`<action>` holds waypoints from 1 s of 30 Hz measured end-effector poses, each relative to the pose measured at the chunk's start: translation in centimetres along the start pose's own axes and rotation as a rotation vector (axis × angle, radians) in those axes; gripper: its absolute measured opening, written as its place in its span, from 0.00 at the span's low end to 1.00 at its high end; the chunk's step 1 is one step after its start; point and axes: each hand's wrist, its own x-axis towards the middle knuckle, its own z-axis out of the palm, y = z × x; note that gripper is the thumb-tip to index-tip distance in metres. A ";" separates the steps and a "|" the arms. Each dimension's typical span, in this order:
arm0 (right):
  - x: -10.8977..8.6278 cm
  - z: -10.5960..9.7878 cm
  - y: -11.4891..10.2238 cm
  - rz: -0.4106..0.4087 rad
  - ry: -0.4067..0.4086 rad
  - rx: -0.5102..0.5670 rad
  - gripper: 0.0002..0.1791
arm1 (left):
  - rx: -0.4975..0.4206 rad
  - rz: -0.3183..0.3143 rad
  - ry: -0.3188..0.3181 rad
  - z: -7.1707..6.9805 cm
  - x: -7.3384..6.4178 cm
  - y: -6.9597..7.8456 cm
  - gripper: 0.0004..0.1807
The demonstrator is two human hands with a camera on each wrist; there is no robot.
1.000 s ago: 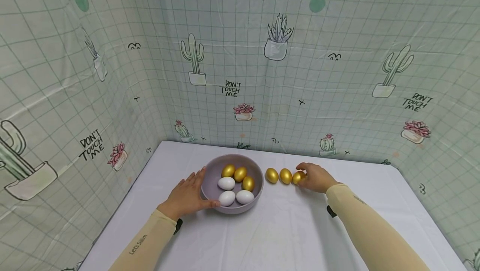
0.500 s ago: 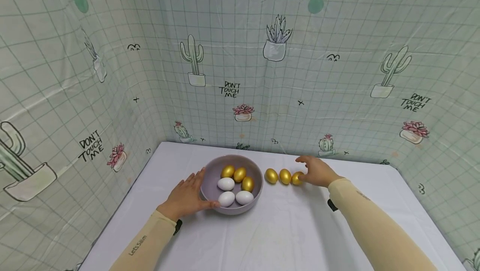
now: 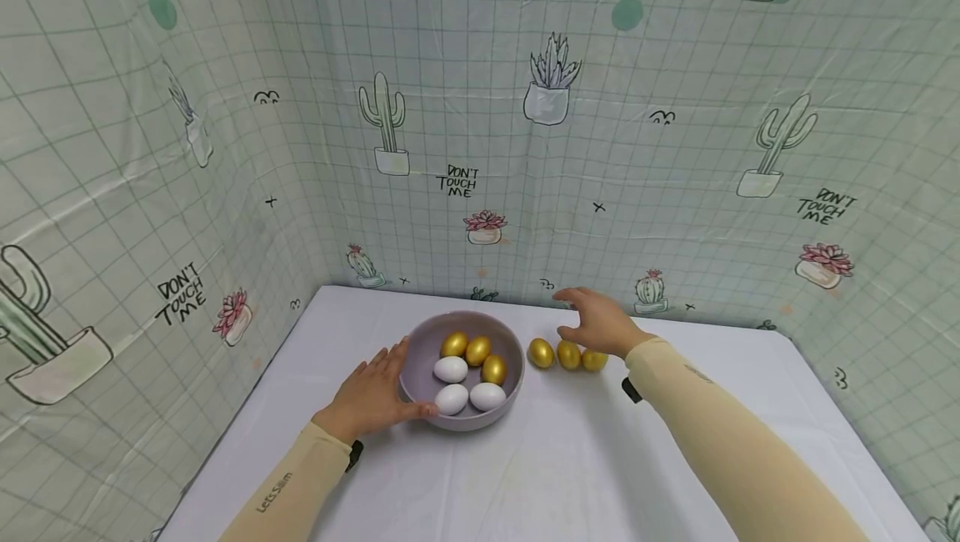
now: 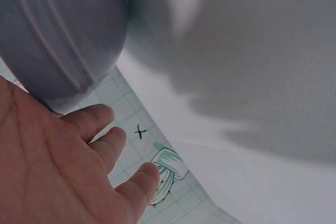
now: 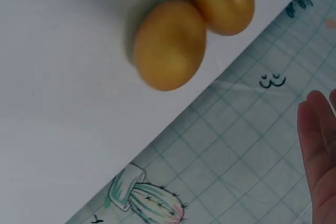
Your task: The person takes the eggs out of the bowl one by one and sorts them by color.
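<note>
A mauve bowl [image 3: 462,424] on the table holds three white eggs [image 3: 487,396] and three gold eggs [image 3: 493,369]. My left hand [image 3: 371,392] rests along the bowl's left side, its fingers spread and its thumb at the front rim. In the left wrist view the left hand [image 4: 47,166] lies close beside the bowl's outer wall [image 4: 68,30]. To the bowl's right, three more gold eggs [image 3: 542,353] stand in a row. My right hand [image 3: 603,325] hovers over the row's right part with fingers spread, holding nothing. The right wrist view shows the row's end egg [image 5: 170,45].
A white cloth covers the table [image 3: 517,484]. Behind and beside it hangs a gridded curtain [image 3: 480,108] printed with cacti, close to the table's back edge.
My right hand has come off the rightmost gold egg in the row, rising and moving left above the eggs. The left hand and bowl stay in place.
</note>
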 end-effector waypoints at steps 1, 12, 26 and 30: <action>0.3 0.1 -0.4 -0.015 0.005 0.003 0.32 | 0.001 -0.001 -0.001 0.0 0.0 0.0 0.68; 2.8 2.0 -5.8 -0.126 -0.016 0.044 0.30 | -0.002 -0.003 -0.003 -0.3 -0.1 0.2 0.68; 3.8 5.7 -10.5 -0.172 -0.126 -0.004 0.32 | -0.016 -0.014 -0.012 -0.1 0.1 0.0 0.68; 3.7 6.7 -11.0 -0.131 -0.153 -0.006 0.33 | -0.014 -0.004 -0.005 -0.1 0.1 0.1 0.68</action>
